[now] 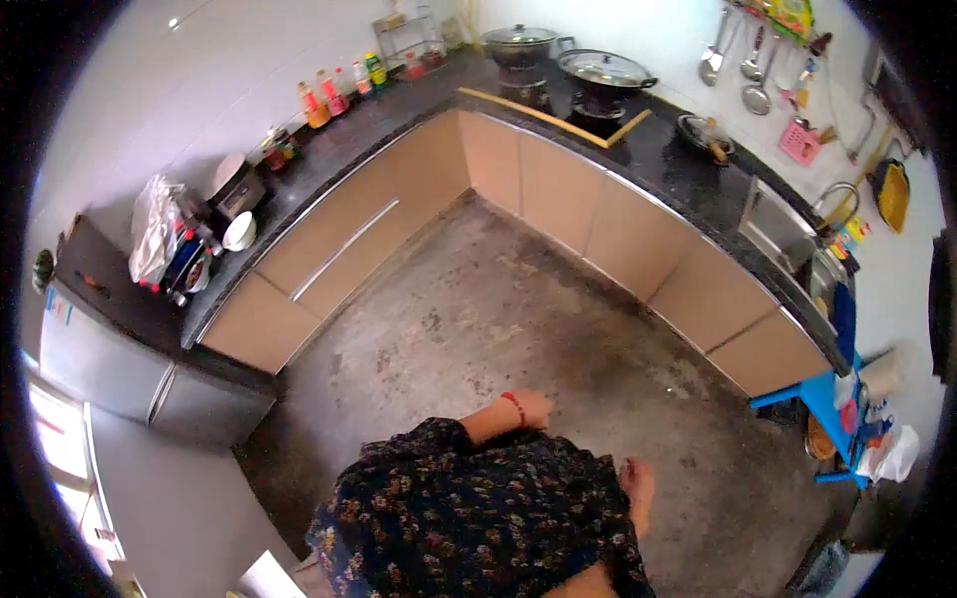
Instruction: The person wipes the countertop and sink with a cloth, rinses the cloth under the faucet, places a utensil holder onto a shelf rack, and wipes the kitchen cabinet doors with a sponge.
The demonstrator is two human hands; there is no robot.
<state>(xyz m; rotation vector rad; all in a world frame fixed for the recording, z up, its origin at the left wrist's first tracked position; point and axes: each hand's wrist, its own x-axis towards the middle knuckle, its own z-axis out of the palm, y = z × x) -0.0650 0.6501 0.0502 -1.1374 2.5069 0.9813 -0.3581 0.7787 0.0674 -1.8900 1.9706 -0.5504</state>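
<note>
My left hand (534,408), with a red bead bracelet (514,407) at the wrist, hangs in front of my dark floral clothing (469,498). It is over the bare concrete floor (419,299) and touches no object that I can see. My right hand (636,482) hangs lower, beside the clothing's right edge. A small dark spot shows near its fingertips, too small to make out. Both hands are small and blurred, so whether their fingers are curled or spread is unclear.
Dark counters (349,125) over beige cabinets (558,164) meet in a corner. Lidded pans (603,70) stand on the stove, with a sink (778,224) to their right. A fridge (110,339) stands left, a blue rack (817,404) right. Utensils (756,98) hang above.
</note>
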